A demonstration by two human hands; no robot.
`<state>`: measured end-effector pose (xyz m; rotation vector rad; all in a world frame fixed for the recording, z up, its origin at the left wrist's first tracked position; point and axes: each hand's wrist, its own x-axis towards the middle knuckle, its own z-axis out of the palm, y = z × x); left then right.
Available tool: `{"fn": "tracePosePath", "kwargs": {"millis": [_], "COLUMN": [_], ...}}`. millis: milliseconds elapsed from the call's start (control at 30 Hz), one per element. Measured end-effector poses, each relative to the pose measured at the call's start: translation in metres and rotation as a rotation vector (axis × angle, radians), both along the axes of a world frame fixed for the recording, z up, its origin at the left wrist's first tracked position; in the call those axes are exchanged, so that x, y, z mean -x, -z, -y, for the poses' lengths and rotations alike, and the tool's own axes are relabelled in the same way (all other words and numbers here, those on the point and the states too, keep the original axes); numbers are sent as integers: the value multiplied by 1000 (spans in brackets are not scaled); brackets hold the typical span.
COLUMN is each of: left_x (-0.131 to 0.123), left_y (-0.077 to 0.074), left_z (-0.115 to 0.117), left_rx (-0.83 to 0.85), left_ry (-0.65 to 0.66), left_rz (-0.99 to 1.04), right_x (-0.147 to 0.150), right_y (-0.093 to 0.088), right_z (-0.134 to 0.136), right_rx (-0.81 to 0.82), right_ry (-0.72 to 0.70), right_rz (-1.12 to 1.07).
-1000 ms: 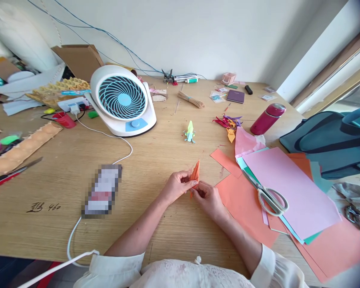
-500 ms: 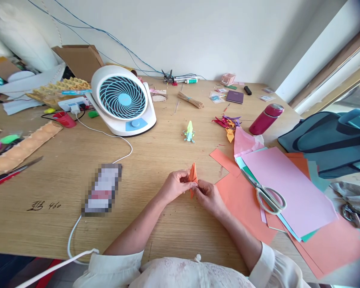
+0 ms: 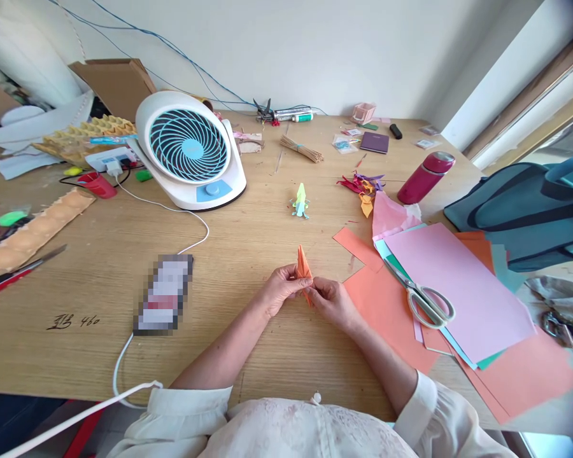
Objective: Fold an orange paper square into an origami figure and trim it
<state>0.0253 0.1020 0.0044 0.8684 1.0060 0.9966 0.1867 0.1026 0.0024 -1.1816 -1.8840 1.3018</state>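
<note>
Between my two hands stands a narrow, pointed piece of folded orange paper (image 3: 303, 261), its tip up. My left hand (image 3: 284, 288) pinches its left side, the thumb lying across the front. The fingers of my right hand (image 3: 328, 298) are closed on its lower right edge. Farther back on the wooden table (image 3: 248, 245) rests a small green and light-blue folded paper figure (image 3: 300, 202). Several small folded pieces in red, purple and orange (image 3: 364, 186) lie in a heap behind and to the right.
Scissors (image 3: 427, 299) lie on pink paper sheets (image 3: 477, 292) at the right, near a red bottle (image 3: 423, 178) and a blue bag (image 3: 516, 210). A white fan (image 3: 191, 149) and a phone (image 3: 163, 296) with a cable are on the left.
The orange paper has tilted, its tip now leaning left, and my left thumb lies farther across it. The whole view has shifted slightly.
</note>
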Motion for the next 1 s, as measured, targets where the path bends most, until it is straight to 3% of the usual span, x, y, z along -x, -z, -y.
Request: {"fn": "tracePosePath", "kwargs": {"millis": [367, 633, 1000], "left_x": [-4, -10, -9], "left_y": [-6, -7, -6], "left_z": [2, 6, 6], "left_rx": [-85, -111, -125], "left_ry": [-159, -118, -194], "left_rz": [-18, -23, -36], "right_x": [0, 0, -7], "right_y": [-7, 0, 6], "right_z": [3, -1, -5], "right_rx": [99, 181, 201], "right_ry": [-10, 1, -95], "right_rz": [-18, -125, -147]}}
